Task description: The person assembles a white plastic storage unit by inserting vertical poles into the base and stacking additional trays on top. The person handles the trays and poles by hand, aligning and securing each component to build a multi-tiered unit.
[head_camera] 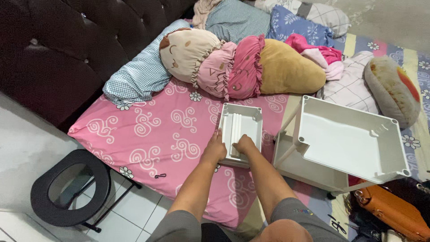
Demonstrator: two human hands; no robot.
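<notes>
Two bare hands reach down onto a bed (148,134) covered by a pink sheet with white swirls. Along its far side lie a checked pillow (139,76) and a long ruffled cushion (237,65) in cream, pink and mustard. To the right stands a white plastic shelf unit (349,139), tilted, its top tray open toward the camera. Off the bed's left corner, on the tiled floor, sits a black ring-shaped seat (67,188) on thin legs. Near the middle of the sheet lies a smaller white tray (242,132) holding several white rods (235,130) side by side. The left hand (215,150) rests half-curled against the tray's left rim. The right hand (245,144) curls loosely over the near ends of the rods, touching them.
</notes>
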